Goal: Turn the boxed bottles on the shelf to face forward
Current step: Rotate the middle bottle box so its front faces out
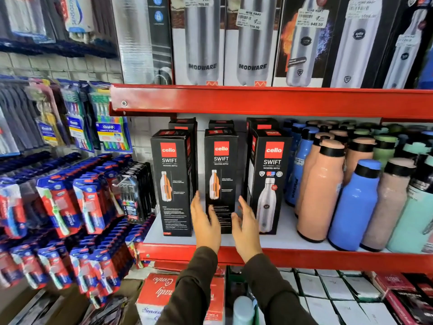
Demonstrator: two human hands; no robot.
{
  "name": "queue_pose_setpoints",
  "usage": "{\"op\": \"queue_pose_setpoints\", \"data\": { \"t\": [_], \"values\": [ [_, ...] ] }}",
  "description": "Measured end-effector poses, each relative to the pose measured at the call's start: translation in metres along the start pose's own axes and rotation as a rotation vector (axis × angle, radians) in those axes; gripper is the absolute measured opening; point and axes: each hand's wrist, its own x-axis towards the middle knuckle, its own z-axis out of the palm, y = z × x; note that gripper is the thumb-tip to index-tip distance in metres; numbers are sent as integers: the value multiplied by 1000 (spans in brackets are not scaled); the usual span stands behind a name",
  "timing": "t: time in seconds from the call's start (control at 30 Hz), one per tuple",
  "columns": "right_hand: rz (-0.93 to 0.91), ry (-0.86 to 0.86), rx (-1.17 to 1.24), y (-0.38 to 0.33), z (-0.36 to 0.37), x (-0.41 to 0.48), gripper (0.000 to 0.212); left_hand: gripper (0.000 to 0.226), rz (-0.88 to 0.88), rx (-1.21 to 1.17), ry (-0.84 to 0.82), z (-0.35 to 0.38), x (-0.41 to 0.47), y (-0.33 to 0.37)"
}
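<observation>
Three black "cello SWIFT" bottle boxes stand in a front row on the white shelf (288,240). The left box (172,181) and the middle box (221,170) show a side panel with a cutaway bottle and small text. The right box (269,181) shows the large steel bottle picture. More black boxes stand behind them. My left hand (206,221) and my right hand (246,225) flank the bottom of the middle box, fingers spread, palms turned toward it. Whether they touch the box I cannot tell.
Loose bottles in peach (321,195), blue (353,207) and mint (412,216) crowd the shelf right of the boxes. A red shelf edge (269,102) hangs overhead with tall bottle boxes above. Toothbrush packs (77,202) hang at left. Red and white cartons (159,292) sit below.
</observation>
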Motion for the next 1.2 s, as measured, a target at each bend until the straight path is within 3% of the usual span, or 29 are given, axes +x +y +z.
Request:
{"op": "queue_pose_setpoints", "data": {
  "t": [0.13, 0.4, 0.77, 0.93, 1.2],
  "values": [
    [86, 20, -3, -1, 11, 11, 49, 47, -167, 9, -122, -2, 11, -9],
    [83, 102, 52, 0, 17, 8, 44, 38, -210, -41, -120, -13, 17, -16],
    [5, 14, 11, -3, 12, 8, 84, 44, -279, -343, -102, -20, 7, -19],
    [-16, 28, 29, -8, 11, 10, 95, 47, -210, -345, -50, -22, 1, -18],
    [-35, 65, 59, -12, 5, 12, 86, 50, -96, -246, -80, -20, 6, -10]
  ]
}}
